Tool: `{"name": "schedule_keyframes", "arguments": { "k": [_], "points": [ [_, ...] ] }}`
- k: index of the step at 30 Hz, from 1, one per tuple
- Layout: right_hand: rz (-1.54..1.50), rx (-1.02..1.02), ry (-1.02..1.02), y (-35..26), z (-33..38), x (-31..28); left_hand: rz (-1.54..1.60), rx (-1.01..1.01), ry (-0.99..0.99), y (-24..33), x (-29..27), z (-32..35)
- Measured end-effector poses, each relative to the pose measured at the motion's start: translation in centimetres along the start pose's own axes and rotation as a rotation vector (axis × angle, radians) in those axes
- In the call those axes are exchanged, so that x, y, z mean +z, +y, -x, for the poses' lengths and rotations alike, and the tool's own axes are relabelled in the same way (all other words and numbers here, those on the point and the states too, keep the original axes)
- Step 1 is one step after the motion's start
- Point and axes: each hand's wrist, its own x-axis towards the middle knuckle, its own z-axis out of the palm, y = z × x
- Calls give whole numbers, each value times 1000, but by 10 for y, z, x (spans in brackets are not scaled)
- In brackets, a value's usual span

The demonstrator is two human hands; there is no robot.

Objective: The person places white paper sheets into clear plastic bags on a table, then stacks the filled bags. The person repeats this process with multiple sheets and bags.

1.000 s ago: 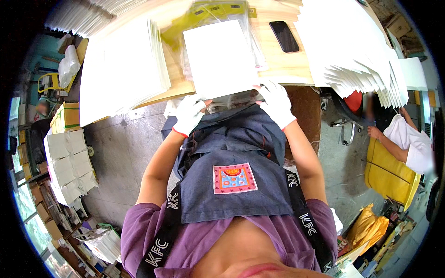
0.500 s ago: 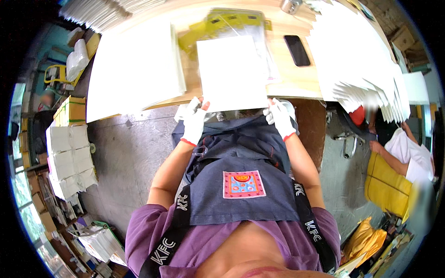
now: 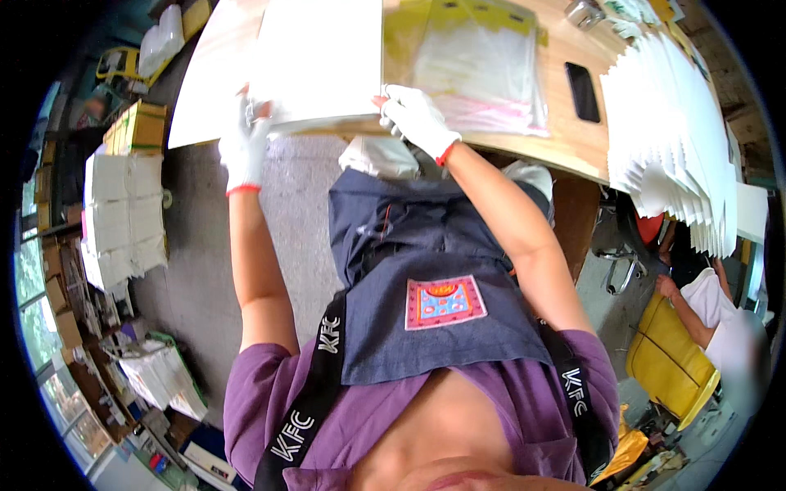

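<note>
A blank white sheet (image 3: 319, 61), perhaps with more under it, lies at the front of the wooden table, overlapping a white paper pile at the left. Beside its near left corner is my left hand (image 3: 244, 151), in a white glove with bare fingertips; motion smears its fingers. My right hand (image 3: 417, 119), gloved alike, has bent fingers pinched at the near right corner. Just right of that hand lies a stack of clear plastic sleeves (image 3: 479, 74) with yellow-green and pink bands.
A black phone (image 3: 582, 92) and a metal container (image 3: 583, 14) sit on the table. Fanned white paper (image 3: 667, 139) covers its right end. Wrapped white stacks (image 3: 124, 209) stand at the left. Another person (image 3: 711, 307) sits at the right by a yellow padded seat (image 3: 673, 348).
Both hands have carried the white sheet leftward, off the plastic sleeves and onto the white paper pile. My view has shifted, so the table's things appear farther right.
</note>
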Motion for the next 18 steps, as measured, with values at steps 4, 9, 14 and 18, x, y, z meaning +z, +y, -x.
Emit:
{"name": "schedule_keyframes", "arguments": {
  "k": [4,9,14,18],
  "points": [
    [-80,14,-250,-20,48,22,-123,115,37,-40,24,3],
    [641,-327,-586,32,94,64,-53,98,11,-34,25,3],
    [226,-222,-388,59,102,44,-98,142,63,-45,29,3],
    [-313,259,-167,44,136,-69,-68,77,22,-39,25,4]
  ]
}}
